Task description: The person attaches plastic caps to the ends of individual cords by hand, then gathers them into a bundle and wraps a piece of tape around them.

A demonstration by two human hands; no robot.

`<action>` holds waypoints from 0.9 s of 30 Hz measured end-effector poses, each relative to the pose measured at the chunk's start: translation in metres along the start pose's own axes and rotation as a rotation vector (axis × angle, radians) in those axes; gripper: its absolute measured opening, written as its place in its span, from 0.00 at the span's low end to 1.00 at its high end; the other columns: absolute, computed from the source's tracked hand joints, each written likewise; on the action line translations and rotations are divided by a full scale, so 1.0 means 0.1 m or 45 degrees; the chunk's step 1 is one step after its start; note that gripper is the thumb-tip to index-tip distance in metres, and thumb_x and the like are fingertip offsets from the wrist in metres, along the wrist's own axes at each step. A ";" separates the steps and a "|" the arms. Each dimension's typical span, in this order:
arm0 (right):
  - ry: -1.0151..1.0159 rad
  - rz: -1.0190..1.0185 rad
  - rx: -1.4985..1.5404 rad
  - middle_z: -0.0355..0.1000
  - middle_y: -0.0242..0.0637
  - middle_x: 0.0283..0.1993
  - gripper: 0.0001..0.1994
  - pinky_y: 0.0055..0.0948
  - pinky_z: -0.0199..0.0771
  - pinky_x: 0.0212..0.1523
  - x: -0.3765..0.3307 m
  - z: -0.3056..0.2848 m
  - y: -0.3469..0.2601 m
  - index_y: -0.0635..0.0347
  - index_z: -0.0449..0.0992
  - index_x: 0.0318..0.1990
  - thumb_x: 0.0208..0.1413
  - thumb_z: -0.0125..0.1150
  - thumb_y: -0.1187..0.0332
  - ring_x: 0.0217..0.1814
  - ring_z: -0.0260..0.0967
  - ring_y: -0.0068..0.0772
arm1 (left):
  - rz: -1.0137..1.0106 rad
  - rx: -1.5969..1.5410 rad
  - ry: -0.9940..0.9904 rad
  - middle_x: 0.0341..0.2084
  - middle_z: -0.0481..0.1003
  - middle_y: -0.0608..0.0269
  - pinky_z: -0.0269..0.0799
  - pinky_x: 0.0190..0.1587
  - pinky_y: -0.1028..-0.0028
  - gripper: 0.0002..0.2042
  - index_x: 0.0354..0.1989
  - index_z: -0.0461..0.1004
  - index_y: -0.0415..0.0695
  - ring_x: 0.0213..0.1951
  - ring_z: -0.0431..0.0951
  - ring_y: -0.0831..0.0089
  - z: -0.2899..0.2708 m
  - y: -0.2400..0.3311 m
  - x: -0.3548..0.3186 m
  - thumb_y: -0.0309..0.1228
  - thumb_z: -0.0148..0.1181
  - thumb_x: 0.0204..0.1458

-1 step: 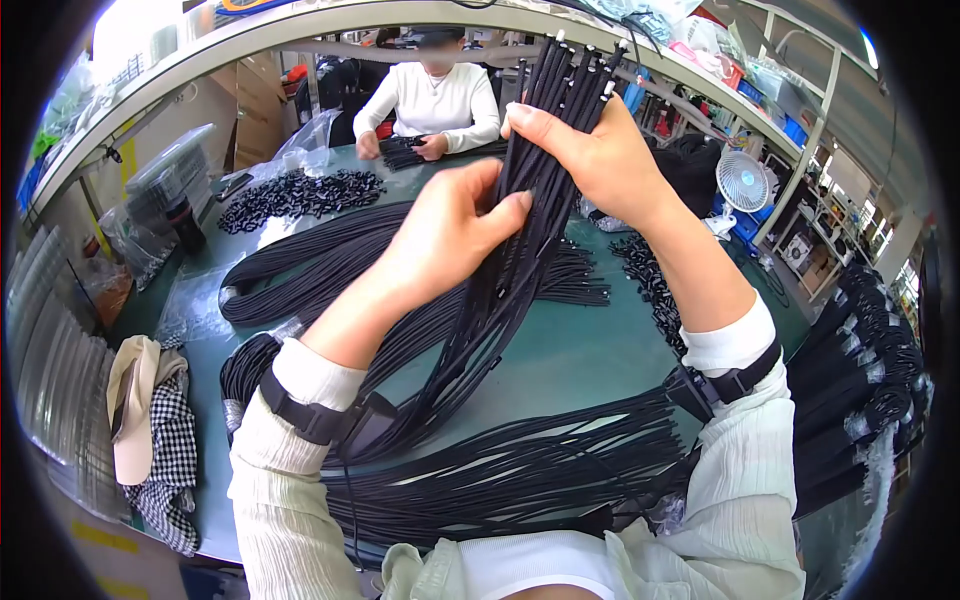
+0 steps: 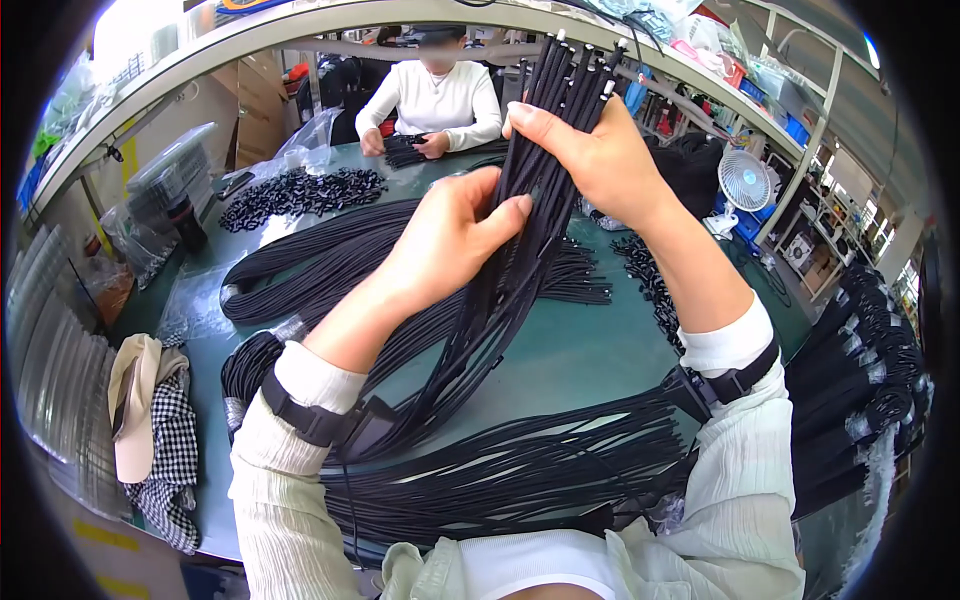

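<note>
A thick bundle of black cables [image 2: 505,290] rises in front of me, its upper ends fanned out and some tipped with white. High on the bundle, my right hand [image 2: 605,165] is closed around it, thumb across the front. My left hand [image 2: 440,240] grips the cables lower down, with its thumb against them and its other fingers partly hidden behind. From there the strands hang toward the table. Another spread of black cables [image 2: 530,475] lies close to my body. Beyond my left forearm rests a looped cable bundle [image 2: 300,265].
Small black parts [image 2: 300,195] lie heaped at the far left, with more [image 2: 645,275] at right. A cap [image 2: 133,405] and checked cloth [image 2: 178,450] sit on the green table's left edge. Opposite, a co-worker [image 2: 430,100] handles black pieces. Tied black bundles [image 2: 855,380] stand at right.
</note>
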State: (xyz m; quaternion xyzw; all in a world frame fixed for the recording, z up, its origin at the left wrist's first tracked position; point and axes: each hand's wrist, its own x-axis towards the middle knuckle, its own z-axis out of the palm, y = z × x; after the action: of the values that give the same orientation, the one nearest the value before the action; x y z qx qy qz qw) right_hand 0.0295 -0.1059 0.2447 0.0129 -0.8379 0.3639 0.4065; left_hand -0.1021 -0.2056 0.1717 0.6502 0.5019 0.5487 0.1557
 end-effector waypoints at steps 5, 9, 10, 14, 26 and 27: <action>-0.024 0.034 0.059 0.73 0.29 0.28 0.08 0.21 0.70 0.33 -0.08 0.02 0.04 0.63 0.76 0.32 0.55 0.60 0.66 0.31 0.70 0.18 | -0.203 -0.363 -0.110 0.27 0.73 0.71 0.67 0.37 0.80 0.10 0.37 0.72 0.36 0.31 0.69 0.86 0.01 -0.01 -0.20 0.32 0.52 0.58; -0.016 -0.033 0.050 0.73 0.28 0.28 0.09 0.20 0.70 0.33 -0.05 -0.03 -0.02 0.63 0.75 0.32 0.55 0.59 0.65 0.31 0.70 0.18 | -0.293 -0.426 -0.168 0.28 0.74 0.71 0.67 0.39 0.80 0.09 0.39 0.72 0.36 0.33 0.70 0.86 -0.01 -0.04 -0.28 0.29 0.50 0.57; 0.017 -0.020 0.098 0.73 0.28 0.28 0.09 0.21 0.70 0.33 -0.05 -0.06 -0.04 0.63 0.75 0.32 0.56 0.59 0.65 0.31 0.70 0.18 | -0.294 -0.335 -0.191 0.27 0.73 0.71 0.67 0.37 0.80 0.08 0.38 0.72 0.36 0.31 0.69 0.86 0.00 -0.10 -0.32 0.28 0.50 0.56; 0.120 -0.016 0.144 0.73 0.29 0.28 0.11 0.21 0.70 0.34 0.01 -0.29 0.08 0.63 0.75 0.32 0.56 0.58 0.63 0.31 0.71 0.19 | -0.476 0.044 -0.421 0.29 0.73 0.70 0.67 0.40 0.79 0.09 0.40 0.72 0.37 0.33 0.70 0.83 -0.05 -0.59 -0.71 0.28 0.50 0.54; 0.084 0.042 -0.046 0.74 0.30 0.31 0.10 0.23 0.71 0.37 -0.06 -0.13 0.07 0.62 0.76 0.35 0.56 0.57 0.64 0.32 0.71 0.22 | -0.357 -0.739 -0.258 0.35 0.78 0.61 0.67 0.49 0.75 0.19 0.44 0.72 0.34 0.40 0.75 0.77 0.20 0.14 0.20 0.38 0.60 0.52; 0.106 0.006 0.006 0.74 0.31 0.32 0.10 0.24 0.71 0.37 -0.07 -0.14 0.10 0.63 0.75 0.36 0.56 0.58 0.64 0.31 0.71 0.22 | -0.418 -0.640 -0.331 0.33 0.78 0.62 0.68 0.48 0.76 0.18 0.43 0.73 0.34 0.39 0.75 0.77 0.20 0.08 0.15 0.38 0.60 0.52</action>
State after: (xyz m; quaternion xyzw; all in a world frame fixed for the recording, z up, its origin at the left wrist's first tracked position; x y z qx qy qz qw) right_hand 0.0407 -0.0918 0.2401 -0.0034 -0.8193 0.3672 0.4402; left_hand -0.0822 -0.1898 0.1783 0.5664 0.4248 0.5353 0.4607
